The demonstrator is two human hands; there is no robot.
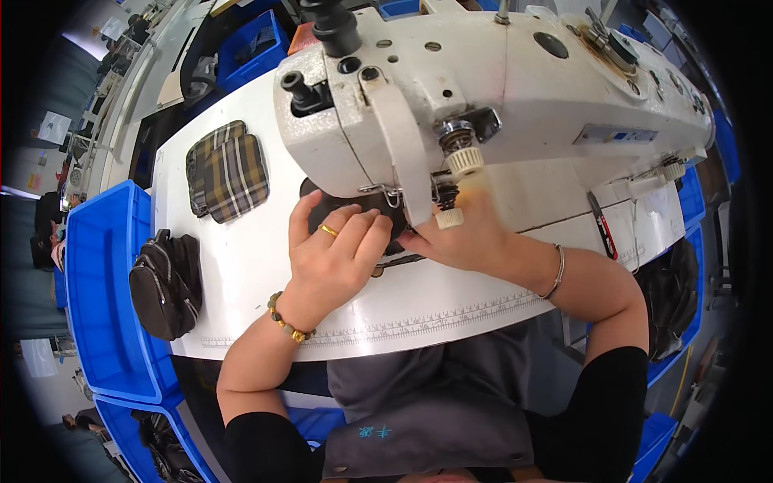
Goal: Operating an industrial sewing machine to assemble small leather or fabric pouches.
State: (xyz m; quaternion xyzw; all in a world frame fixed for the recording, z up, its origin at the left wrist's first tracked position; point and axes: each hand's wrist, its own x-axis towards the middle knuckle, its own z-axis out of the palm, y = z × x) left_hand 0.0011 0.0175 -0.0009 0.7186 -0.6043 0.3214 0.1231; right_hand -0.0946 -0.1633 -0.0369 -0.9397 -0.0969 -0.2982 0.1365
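Observation:
A dark piece of material (390, 211) lies under the head of a white sewing machine (338, 153), mostly covered by my hands and the machine. My left hand (334, 253) is on its left side, fingers bent over the piece and pressing on it; a gold ring shows on one finger. From the right, my right hand (463, 237) grips the near right edge of the piece between thumb and fingers, partly hidden behind the machine's tension knobs (465, 161). The needle area cannot be made out.
Two plaid padded pieces (229, 173) lie on the white table (274, 322), left of the machine. A small black bag (167, 286) sits at the table's left edge beside a blue bin (109, 298). Red-and-black snips (602, 225) rest at right. Dark bags (670, 298) fill a bin beyond.

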